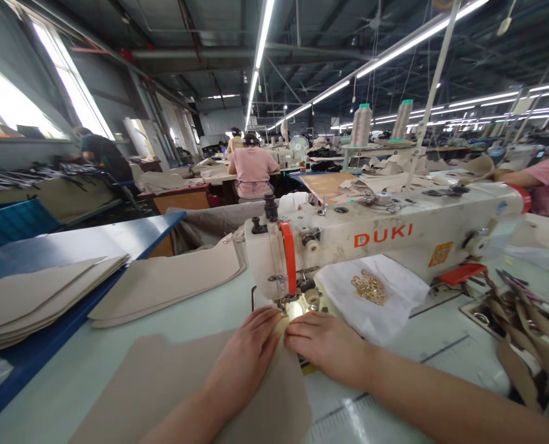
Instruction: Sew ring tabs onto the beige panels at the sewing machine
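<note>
Under the needle of the white DUKI sewing machine (385,225) is the top of a beige fabric panel (177,376), which spreads over the table toward me. My left hand (251,345) lies on the panel just left of the lit needle area, its fingers stretched forward. From the right, my right hand (325,342) reaches in with its fingers together and bent at the panel's edge close to the presser foot. The fingertips of both hands nearly meet there. What lies right under the foot is hidden by my fingers and the glare of the lamp (296,309).
More beige panels (172,277) lie left of the machine, with another stack (38,296) on the blue-edged table. Gold metal rings (369,288) rest on a white cloth (385,320). Brown straps (528,345) fill a tray at right. A person in pink (253,163) sits ahead.
</note>
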Available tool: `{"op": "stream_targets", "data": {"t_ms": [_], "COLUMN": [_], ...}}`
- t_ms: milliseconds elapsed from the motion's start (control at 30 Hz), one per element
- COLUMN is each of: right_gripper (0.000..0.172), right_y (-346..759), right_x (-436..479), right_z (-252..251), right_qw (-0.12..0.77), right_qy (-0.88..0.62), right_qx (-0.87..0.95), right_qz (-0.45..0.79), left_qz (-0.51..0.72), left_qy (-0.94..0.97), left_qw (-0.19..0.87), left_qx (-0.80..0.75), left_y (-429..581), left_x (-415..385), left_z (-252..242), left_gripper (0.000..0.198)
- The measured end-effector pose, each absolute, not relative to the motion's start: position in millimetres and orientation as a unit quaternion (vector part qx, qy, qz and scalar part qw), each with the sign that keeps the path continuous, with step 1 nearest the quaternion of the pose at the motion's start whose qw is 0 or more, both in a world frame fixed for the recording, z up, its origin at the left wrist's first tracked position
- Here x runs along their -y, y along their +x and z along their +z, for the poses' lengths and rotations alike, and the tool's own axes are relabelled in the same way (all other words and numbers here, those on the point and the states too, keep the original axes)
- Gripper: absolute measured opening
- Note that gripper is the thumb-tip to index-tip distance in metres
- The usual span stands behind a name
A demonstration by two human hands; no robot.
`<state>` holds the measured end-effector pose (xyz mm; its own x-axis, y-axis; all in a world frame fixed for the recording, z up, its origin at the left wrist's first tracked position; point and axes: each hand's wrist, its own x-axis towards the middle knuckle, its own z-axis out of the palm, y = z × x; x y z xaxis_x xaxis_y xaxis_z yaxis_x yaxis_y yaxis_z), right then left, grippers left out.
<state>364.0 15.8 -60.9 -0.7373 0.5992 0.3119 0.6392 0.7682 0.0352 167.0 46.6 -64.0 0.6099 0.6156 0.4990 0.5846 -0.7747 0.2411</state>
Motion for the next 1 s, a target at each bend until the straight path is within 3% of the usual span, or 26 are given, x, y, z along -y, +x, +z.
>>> {"op": "stream_targets", "data": {"t_ms": [333,700,1000], "right_gripper": [0.01,0.012,0.011], "right_y": [365.5,364.9,365.3], "right_x": [-16.3,-20.4,-24.0], "right_z": [-56.4,-58.6,-53.5], "right_qw": [0.116,0.122,0.117], "right_qy": [-0.326,-0.322,-0.32], "right_qx": [0.936,0.936,0.938], "right_qz": [-0.071,-0.075,-0.064], "left_qz": [0.212,0.209,0.186], "left_qy": [0.931,0.934,0.927], "left_qw": [-0.039,-0.077,-0.045], "left_qx": [-0.296,-0.279,-0.322], "left_y": [164.1,161.9,166.2], "left_x": [-47.7,-51.6,-53.2], "left_z": [-65.7,-68.0,-62.7], "left_gripper": [0.032,0.032,0.035]}}
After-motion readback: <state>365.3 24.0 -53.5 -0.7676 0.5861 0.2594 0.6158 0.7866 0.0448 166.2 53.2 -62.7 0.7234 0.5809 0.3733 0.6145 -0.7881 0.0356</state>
